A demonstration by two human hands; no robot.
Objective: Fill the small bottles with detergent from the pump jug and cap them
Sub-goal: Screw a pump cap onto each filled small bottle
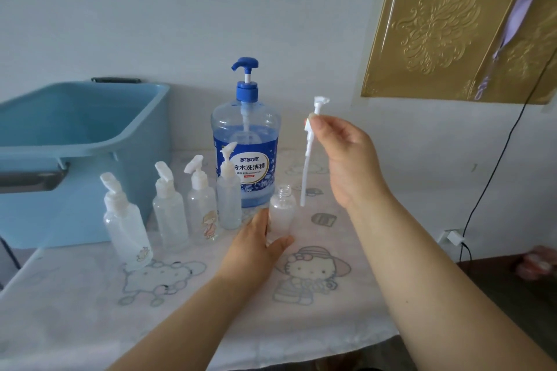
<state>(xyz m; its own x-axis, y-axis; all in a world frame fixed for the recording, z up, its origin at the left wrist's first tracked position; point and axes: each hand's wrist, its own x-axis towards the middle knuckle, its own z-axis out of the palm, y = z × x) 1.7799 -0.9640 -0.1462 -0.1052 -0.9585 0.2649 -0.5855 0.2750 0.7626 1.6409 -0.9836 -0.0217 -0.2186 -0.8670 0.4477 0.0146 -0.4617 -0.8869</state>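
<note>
— What stands at the left?
— A light blue plastic tub (75,129), by a white cloth (90,310) printed with cartoon figures.
— And on the wall?
— A gold embossed panel (437,33), a lilac strap (518,12) across it, and a black cable (494,166) running down to a white plug (453,236).

Surface: table under a white cloth (75,295) printed with cartoon figures.
Far left: blue plastic tub (90,190).
Far centre: pump jug (245,156), upright, part full of blue liquid.
Left to centre: four capped bottles (170,214), upright, in a slanting row from near left toward the jug.
Right of row: open bottle (281,211), upright, just before the jug.
</note>
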